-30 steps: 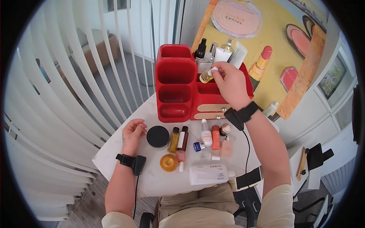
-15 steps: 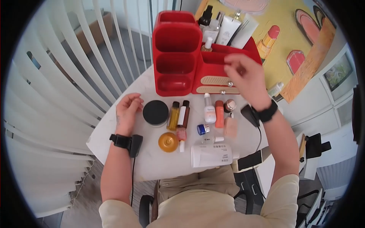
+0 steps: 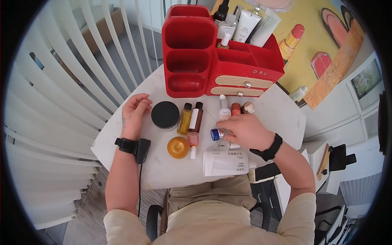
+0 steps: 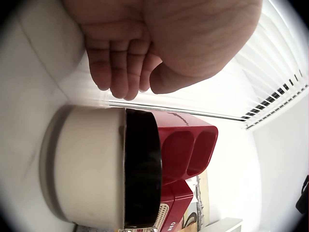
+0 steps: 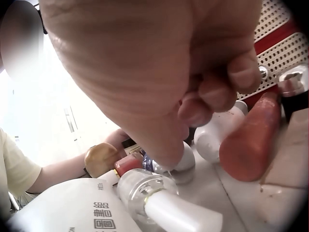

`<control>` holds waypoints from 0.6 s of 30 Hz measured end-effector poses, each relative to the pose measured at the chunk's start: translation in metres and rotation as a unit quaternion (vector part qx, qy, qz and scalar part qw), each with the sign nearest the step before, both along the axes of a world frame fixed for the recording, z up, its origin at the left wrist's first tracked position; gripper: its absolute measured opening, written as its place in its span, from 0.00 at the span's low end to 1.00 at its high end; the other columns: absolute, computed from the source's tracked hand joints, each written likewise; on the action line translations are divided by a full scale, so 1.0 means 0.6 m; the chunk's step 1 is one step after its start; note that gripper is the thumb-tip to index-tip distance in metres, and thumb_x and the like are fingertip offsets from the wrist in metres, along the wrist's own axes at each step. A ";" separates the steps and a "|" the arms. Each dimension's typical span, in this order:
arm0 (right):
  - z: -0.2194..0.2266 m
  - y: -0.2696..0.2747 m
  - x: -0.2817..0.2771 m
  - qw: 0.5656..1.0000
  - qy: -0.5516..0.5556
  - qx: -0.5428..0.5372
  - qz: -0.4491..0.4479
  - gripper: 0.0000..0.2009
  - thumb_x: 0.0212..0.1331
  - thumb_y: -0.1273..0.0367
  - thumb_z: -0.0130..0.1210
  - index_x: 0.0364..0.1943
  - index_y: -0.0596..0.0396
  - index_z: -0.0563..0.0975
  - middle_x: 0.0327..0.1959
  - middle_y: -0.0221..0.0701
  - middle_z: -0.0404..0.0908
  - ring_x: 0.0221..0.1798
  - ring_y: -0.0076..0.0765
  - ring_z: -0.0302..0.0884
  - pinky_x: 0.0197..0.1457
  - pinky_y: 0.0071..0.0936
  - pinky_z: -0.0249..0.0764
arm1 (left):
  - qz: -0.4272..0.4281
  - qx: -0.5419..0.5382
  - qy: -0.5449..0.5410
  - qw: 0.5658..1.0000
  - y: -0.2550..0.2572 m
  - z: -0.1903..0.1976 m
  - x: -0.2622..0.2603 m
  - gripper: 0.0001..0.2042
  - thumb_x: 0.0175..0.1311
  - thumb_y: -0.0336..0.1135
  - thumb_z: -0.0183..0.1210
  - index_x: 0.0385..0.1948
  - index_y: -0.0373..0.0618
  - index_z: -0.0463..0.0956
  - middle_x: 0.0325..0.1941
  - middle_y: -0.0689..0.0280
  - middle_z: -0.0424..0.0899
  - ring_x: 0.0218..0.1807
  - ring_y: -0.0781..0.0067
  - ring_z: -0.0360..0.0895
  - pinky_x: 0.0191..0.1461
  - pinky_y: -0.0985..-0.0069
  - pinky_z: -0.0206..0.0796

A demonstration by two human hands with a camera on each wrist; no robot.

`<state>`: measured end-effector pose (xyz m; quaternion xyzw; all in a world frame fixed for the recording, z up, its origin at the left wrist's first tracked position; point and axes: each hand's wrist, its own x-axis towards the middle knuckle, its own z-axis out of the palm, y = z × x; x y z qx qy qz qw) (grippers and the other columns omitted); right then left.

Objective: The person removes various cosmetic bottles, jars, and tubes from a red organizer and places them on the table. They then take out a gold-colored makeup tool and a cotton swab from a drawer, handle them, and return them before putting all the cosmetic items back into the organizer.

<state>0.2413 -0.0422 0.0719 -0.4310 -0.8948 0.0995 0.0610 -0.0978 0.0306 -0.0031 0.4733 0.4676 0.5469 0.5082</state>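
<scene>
My right hand [image 3: 251, 131] is over the front group of bottles, thumb and fingers around a small blue-capped jar [image 3: 215, 134] at the table surface. From the right wrist view, the thumb of that hand [image 5: 145, 72] lies against the jar [image 5: 183, 166], and the palm hides part of the grip. My left hand [image 3: 134, 112] rests on the table, fingers loosely bent and empty, beside a black-lidded jar [image 3: 165, 115]. In the left wrist view the hand [image 4: 164, 43] is apart from this jar [image 4: 91, 164]. A red organizer [image 3: 190, 53] stands behind.
Amber [image 3: 185, 119] and dark red bottles [image 3: 195, 118], a round gold item [image 3: 178, 147] and a pink white-capped bottle [image 3: 193, 141] stand or lie centrally. A large white bottle [image 3: 224, 163] lies at the front edge. White tubes [image 3: 247, 26] and several bottles fill the organizer's rear.
My right hand has let go of the small white-capped bottle in the organizer and come down to the blue-capped jar. The left hand stays beside the black-lidded jar. The head view has shifted.
</scene>
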 end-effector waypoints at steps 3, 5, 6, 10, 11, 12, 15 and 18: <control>0.008 0.008 -0.011 0.998 -0.037 -0.055 -0.002 0.15 0.51 0.65 0.62 0.44 0.50 0.80 0.32 0.34 0.82 0.35 0.44 0.81 0.39 0.40 0.76 | 0.001 0.005 0.005 1.000 0.000 0.000 0.001 0.10 0.66 0.28 0.52 0.45 0.38 0.77 0.36 0.66 0.82 0.36 0.79 0.76 0.44 0.80 0.70; 0.012 0.013 -0.013 0.996 -0.047 -0.071 -0.001 0.14 0.51 0.65 0.62 0.43 0.51 0.80 0.31 0.35 0.83 0.34 0.45 0.81 0.38 0.40 0.76 | -0.002 0.004 -0.007 1.000 0.000 -0.001 0.001 0.10 0.66 0.28 0.52 0.45 0.37 0.77 0.36 0.66 0.82 0.36 0.79 0.76 0.44 0.81 0.70; 0.008 0.014 -0.013 0.998 -0.025 -0.054 0.002 0.14 0.50 0.65 0.62 0.42 0.51 0.81 0.29 0.35 0.82 0.33 0.46 0.81 0.38 0.40 0.76 | 0.001 0.002 -0.003 1.000 0.000 -0.001 0.001 0.10 0.66 0.28 0.52 0.45 0.37 0.77 0.36 0.66 0.82 0.36 0.80 0.76 0.43 0.81 0.70; 0.016 0.009 -0.018 0.996 0.034 -0.073 -0.045 0.14 0.47 0.66 0.62 0.39 0.53 0.80 0.25 0.35 0.82 0.30 0.43 0.81 0.37 0.38 0.76 | 0.001 -0.003 -0.001 1.000 0.000 -0.001 0.001 0.10 0.66 0.28 0.52 0.45 0.37 0.77 0.36 0.66 0.82 0.36 0.79 0.76 0.43 0.81 0.69; 0.017 0.006 -0.018 0.996 0.034 -0.070 -0.044 0.14 0.47 0.66 0.62 0.39 0.53 0.80 0.25 0.35 0.82 0.30 0.43 0.81 0.37 0.38 0.76 | 0.002 0.001 -0.001 1.000 0.001 0.000 0.000 0.10 0.66 0.28 0.52 0.45 0.37 0.77 0.36 0.66 0.82 0.36 0.79 0.76 0.43 0.81 0.69; 0.018 0.004 -0.018 0.992 0.069 -0.069 -0.076 0.13 0.46 0.67 0.62 0.38 0.54 0.80 0.24 0.34 0.81 0.28 0.40 0.81 0.36 0.36 0.76 | 0.000 0.000 0.000 1.000 0.001 -0.001 0.000 0.10 0.66 0.28 0.52 0.45 0.37 0.77 0.36 0.66 0.82 0.36 0.79 0.76 0.43 0.81 0.69; 0.012 0.000 -0.007 0.979 0.163 -0.056 -0.109 0.12 0.45 0.68 0.62 0.36 0.54 0.78 0.23 0.32 0.81 0.26 0.33 0.80 0.33 0.31 0.76 | -0.004 -0.001 0.004 1.000 0.000 -0.002 0.000 0.10 0.66 0.28 0.52 0.45 0.38 0.77 0.36 0.66 0.82 0.36 0.79 0.77 0.43 0.81 0.69; 0.031 -0.001 0.003 0.951 0.269 -0.057 -0.145 0.10 0.46 0.70 0.62 0.34 0.55 0.77 0.24 0.29 0.81 0.25 0.29 0.80 0.32 0.26 0.75 | -0.002 0.001 0.005 1.000 -0.001 0.001 0.002 0.09 0.66 0.27 0.52 0.45 0.38 0.77 0.36 0.66 0.82 0.35 0.79 0.76 0.43 0.81 0.69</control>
